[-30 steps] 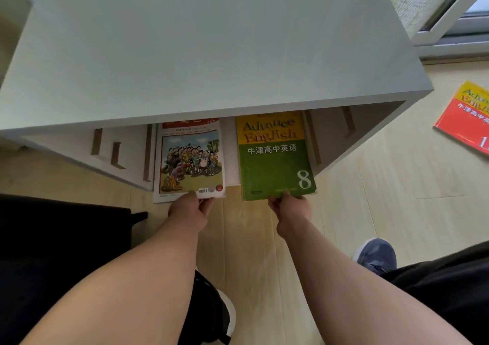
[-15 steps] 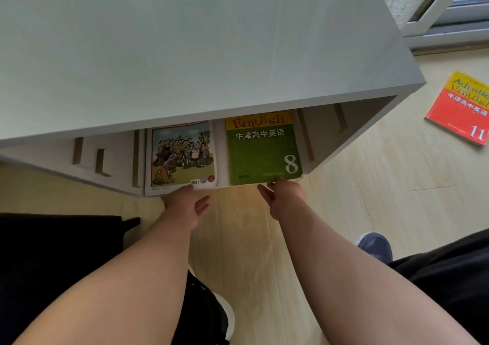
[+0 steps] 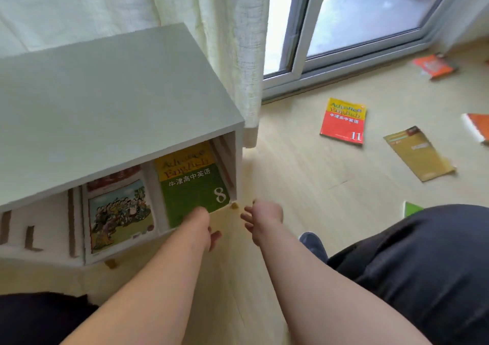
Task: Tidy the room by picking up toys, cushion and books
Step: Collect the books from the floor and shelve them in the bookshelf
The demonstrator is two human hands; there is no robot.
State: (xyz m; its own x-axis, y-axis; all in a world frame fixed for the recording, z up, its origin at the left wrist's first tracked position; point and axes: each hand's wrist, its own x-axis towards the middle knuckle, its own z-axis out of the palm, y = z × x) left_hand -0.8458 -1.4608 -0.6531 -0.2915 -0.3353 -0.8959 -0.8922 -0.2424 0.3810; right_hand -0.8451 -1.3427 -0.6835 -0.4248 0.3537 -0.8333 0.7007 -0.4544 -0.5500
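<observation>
Left hand [image 3: 204, 223] at green book 8 [image 3: 194, 185], grip relaxed, right hand [image 3: 264, 217] beside, grip relaxed

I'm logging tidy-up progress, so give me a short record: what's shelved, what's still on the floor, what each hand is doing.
Shelved: green book and illustrated book, side by side inside the white cabinet
On floor: red book, olive booklet, orange book by the window, second orange book at the right edge
Left hand: at the green book's near edge, holding nothing
Right hand: open, empty, over the floor beside the cabinet
</observation>
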